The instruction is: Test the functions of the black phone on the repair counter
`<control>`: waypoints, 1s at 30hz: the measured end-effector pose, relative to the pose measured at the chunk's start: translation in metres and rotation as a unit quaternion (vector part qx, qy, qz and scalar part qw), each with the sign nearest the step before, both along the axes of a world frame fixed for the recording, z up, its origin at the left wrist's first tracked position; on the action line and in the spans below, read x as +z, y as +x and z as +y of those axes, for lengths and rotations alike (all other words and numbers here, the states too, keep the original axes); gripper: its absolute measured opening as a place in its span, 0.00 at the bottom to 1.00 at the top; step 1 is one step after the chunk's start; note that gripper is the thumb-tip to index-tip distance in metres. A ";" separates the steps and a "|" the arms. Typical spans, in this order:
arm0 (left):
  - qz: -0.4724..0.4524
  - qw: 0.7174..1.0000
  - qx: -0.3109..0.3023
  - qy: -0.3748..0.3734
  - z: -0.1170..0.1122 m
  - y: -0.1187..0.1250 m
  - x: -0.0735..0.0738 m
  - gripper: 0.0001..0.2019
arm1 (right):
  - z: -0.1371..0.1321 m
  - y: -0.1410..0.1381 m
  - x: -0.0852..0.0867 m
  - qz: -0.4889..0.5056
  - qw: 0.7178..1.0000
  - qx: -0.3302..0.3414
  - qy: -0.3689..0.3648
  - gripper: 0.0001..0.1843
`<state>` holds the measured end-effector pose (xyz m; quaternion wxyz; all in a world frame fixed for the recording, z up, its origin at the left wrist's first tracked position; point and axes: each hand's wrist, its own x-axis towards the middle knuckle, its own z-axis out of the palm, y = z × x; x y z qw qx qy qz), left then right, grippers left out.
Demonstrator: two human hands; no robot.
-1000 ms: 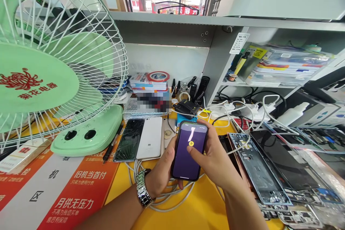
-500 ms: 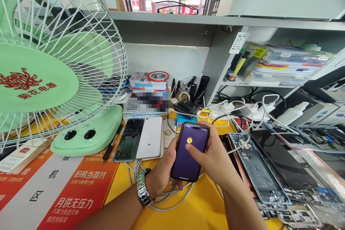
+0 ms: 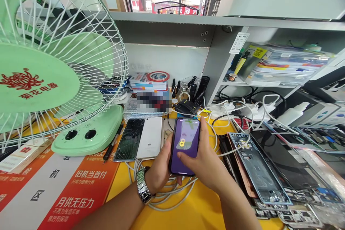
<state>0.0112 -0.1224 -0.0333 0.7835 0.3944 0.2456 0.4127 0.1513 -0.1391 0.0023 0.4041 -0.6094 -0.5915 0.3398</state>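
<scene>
Both my hands hold a black phone [image 3: 184,145] with a lit purple screen above the yellow table [image 3: 194,208]. My left hand [image 3: 159,170], with a metal watch on its wrist, grips the phone's left edge and bottom. My right hand [image 3: 206,158] wraps around the right edge, and its thumb lies across the lower screen. A small yellow icon shows mid-screen. Under the hands lies a coil of white cable [image 3: 167,196].
A green table fan [image 3: 54,75] fills the left. A cracked dark phone [image 3: 129,139] and a white phone [image 3: 150,137] lie flat behind my hands. Phone frames and screens [image 3: 258,165] cover the right side. Shelves with boxes, cables and a tape roll [image 3: 157,76] stand behind.
The phone has shifted left and a little up, turning more upright. My right thumb has slid down from mid-screen to the lower screen, and the picture on the screen has changed.
</scene>
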 end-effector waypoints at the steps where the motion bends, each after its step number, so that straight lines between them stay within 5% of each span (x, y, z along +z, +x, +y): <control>1: -0.005 1.000 0.010 -0.014 0.001 0.000 0.003 0.33 | -0.001 -0.002 0.000 -0.002 1.000 0.017 -0.015 0.64; 5: -0.024 0.999 0.023 -0.022 0.002 -0.001 0.010 0.31 | -0.002 -0.005 0.000 0.067 0.996 0.060 -0.012 0.58; 10: -0.057 0.998 0.021 0.008 0.000 -0.001 0.013 0.29 | 0.003 -0.005 0.003 0.295 0.955 0.013 -0.028 0.38; 14: -0.057 0.998 0.019 0.004 -0.001 -0.001 0.014 0.29 | 0.006 -0.003 0.003 0.309 0.948 -0.069 -0.041 0.24; 16: -0.061 0.998 0.024 0.005 -0.001 -0.001 0.014 0.29 | 0.006 -0.002 0.002 0.301 0.951 -0.050 -0.042 0.20; 22: -0.087 0.995 0.054 -0.001 0.004 -0.004 0.018 0.26 | 0.005 -0.003 0.007 0.307 0.943 0.117 -0.051 0.25; 30: -0.107 0.993 0.056 0.012 0.004 -0.004 0.023 0.27 | 0.002 -0.006 0.009 0.298 0.945 0.120 -0.061 0.26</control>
